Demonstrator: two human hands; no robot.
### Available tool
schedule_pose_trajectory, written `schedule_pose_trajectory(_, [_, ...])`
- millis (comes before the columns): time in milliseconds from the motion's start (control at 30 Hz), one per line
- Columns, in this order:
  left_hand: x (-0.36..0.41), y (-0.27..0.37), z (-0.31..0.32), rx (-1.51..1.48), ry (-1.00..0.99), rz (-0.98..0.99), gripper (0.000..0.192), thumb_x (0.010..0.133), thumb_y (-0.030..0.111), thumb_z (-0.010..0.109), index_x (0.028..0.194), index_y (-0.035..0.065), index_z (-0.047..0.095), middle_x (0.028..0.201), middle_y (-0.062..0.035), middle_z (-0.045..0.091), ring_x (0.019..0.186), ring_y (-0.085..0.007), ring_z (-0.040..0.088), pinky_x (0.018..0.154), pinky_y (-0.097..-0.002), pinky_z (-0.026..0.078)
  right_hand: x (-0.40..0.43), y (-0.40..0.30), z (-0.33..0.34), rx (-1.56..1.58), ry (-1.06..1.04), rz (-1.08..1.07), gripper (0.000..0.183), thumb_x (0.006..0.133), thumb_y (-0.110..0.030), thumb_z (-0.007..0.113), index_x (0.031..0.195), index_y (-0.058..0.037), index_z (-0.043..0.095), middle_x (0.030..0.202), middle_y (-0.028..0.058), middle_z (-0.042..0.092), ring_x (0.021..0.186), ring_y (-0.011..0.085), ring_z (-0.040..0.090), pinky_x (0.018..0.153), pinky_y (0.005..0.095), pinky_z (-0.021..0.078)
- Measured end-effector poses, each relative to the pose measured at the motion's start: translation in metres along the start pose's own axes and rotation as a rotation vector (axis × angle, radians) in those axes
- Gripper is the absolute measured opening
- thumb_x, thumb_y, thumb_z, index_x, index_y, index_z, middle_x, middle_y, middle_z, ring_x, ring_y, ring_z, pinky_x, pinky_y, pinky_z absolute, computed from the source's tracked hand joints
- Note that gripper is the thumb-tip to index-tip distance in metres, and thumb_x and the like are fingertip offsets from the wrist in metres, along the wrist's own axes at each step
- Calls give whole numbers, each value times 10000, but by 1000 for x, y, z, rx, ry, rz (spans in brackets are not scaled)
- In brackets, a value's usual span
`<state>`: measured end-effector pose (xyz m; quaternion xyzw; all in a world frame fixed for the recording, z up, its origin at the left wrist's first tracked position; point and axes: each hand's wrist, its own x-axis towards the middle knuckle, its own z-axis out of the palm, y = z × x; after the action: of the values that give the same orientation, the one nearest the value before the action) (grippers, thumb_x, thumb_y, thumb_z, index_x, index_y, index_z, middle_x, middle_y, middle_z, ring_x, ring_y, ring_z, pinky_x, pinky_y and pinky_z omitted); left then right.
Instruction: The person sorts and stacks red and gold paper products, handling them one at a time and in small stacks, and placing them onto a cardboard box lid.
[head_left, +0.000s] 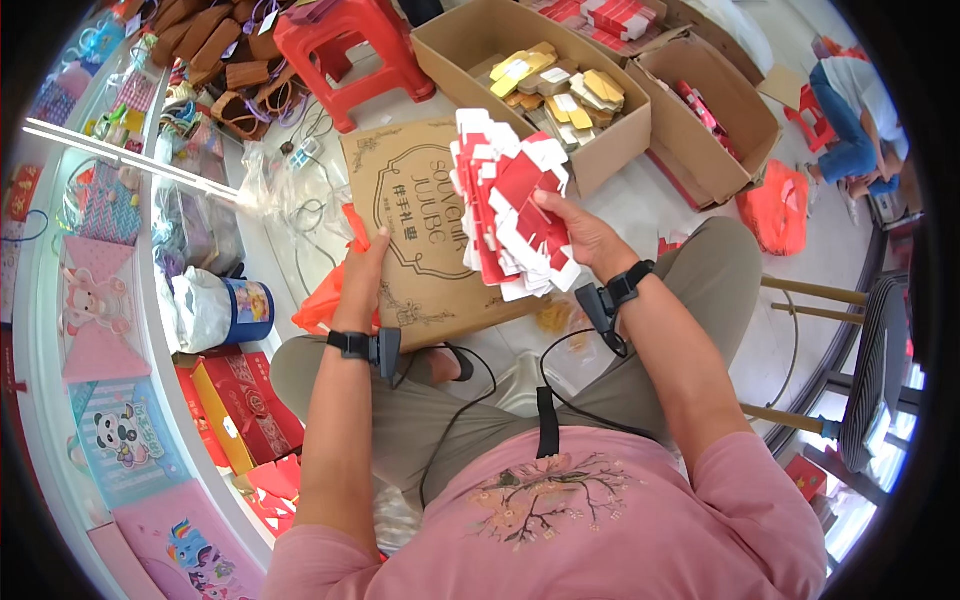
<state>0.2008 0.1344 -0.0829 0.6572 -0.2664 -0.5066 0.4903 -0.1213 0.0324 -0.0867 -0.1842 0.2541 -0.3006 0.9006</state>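
Note:
My right hand (589, 229) grips a thick, uneven stack of flat red-and-white cardboard box blanks (510, 202), its thumb on top. The stack is held over a printed brown cardboard carton (420, 292) that lies before my knees. At the carton's left edge is my left hand (366, 262), thumb up along the side, next to an orange-red plastic bag (322, 304); its fingers are partly hidden, and whether they grip the bag or the carton is unclear. Both wrists wear black straps with small devices and cables.
An open carton of yellow and white folded card pieces (559, 90) stands ahead, beside another open carton (705, 112). A red plastic stool (352, 52) is at upper left, lit shelves at left, a striped chair (870, 375) at right. Another person (859, 112) sits at upper right.

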Motion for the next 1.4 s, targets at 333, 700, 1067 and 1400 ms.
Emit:
schedule_pose_trajectory(333, [-37,7,28,-169,-164,9,377,919,210,640,1214,-17,579,1083,-107,665,926,-185,656,803,-309,535,1,27,-9,-58,14,43,543,844,-282,736,1269,-29,513,1185,119,632,1028,201,654,905,373,557])
schedule_pose_trajectory(700, [10,6,9,165,-231,-130,513,936,353,619,1277,-18,524,1108,-96,657,940,-169,648,822,-303,515,-9,24,-6,-100,15,2,483,864,-244,716,1245,-15,526,1145,97,646,993,178,661,883,339,564])
schedule_pose_trajectory(1067, [54,-18,-1,629,-82,34,530,954,390,564,1244,-51,511,1069,-139,654,912,-183,628,833,-317,492,16,19,8,-224,9,28,479,853,-231,728,1226,-4,531,1129,120,645,954,185,671,840,336,576])
schedule_pose_trajectory(1400, [42,5,2,692,-38,18,629,914,451,556,1263,-69,497,1121,-217,638,994,-281,634,870,-364,484,51,13,34,-732,-21,-173,580,801,-304,762,1242,1,540,1147,97,633,994,158,625,853,298,514])
